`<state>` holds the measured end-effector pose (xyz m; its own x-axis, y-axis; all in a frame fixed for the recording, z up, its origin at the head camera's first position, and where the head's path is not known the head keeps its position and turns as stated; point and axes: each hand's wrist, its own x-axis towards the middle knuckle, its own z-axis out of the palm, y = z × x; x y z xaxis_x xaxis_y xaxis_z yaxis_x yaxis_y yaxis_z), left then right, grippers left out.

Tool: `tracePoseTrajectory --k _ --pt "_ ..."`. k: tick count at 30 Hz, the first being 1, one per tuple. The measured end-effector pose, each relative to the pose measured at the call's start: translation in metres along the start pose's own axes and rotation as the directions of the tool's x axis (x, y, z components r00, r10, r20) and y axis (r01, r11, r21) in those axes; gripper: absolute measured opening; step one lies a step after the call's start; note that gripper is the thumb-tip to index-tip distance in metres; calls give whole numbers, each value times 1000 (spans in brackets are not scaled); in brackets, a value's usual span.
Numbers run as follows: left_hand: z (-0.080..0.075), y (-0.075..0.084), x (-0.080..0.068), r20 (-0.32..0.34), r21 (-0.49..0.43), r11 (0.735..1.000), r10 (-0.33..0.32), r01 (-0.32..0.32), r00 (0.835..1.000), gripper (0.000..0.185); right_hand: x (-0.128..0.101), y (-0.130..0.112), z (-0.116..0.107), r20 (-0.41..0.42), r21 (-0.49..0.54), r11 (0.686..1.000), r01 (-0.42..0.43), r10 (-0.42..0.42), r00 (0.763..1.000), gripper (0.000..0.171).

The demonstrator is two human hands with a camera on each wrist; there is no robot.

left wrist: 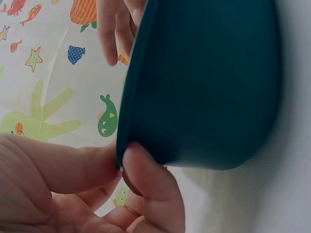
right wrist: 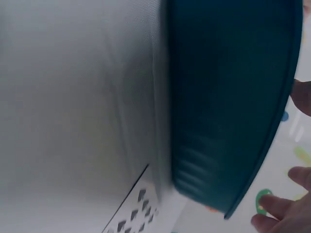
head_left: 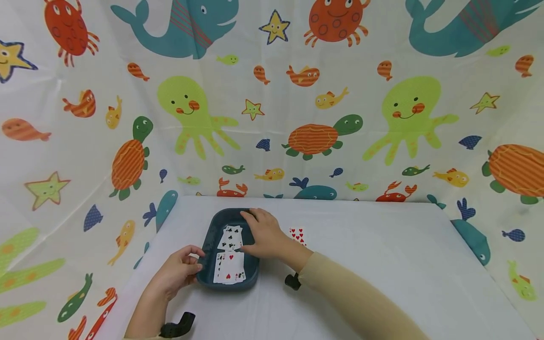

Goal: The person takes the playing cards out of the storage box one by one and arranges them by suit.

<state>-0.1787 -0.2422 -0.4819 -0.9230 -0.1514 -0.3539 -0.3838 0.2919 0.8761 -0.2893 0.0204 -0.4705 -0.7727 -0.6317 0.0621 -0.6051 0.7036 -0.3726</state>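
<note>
A dark teal plastic tub [head_left: 252, 278] stands on the white-covered table. Inside it lie two groups of playing cards: club cards [head_left: 231, 237] toward the far end and a small pile topped by a heart card [head_left: 229, 267] nearer me. My left hand [head_left: 180, 269] pinches the tub's left rim between thumb and fingers, as the left wrist view shows close up. Over the right rim reaches my right hand [head_left: 267, 236], fingers spread toward the far end and thumb above the cards. Nothing shows in its grasp.
A heart playing card [head_left: 296, 234] lies face up on the table to the right of the tub, partly hidden behind my right wrist. White tablecloth [head_left: 382, 264] spreads to the right. A curtain with sea-animal prints [head_left: 272, 94] hangs behind the table.
</note>
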Motion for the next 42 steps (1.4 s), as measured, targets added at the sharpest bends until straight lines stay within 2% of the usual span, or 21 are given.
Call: tracePoseTrajectory --k 7,12,24,42 --pt "-2 1 -1 3 1 1000 7 -7 1000 31 13 -13 14 12 -21 1000 20 -20 1000 99" --pt "-2 -1 0 14 -3 1000 12 -12 1000 30 25 -17 28 15 -57 998 -4 5 1000 100" --pt "-1 -2 -1 22 3 1000 21 -21 1000 30 40 -32 35 31 -133 989 -58 63 998 101" --pt "-1 -1 1 29 6 1000 24 -24 999 29 58 -35 55 87 -188 975 -117 135 987 98"
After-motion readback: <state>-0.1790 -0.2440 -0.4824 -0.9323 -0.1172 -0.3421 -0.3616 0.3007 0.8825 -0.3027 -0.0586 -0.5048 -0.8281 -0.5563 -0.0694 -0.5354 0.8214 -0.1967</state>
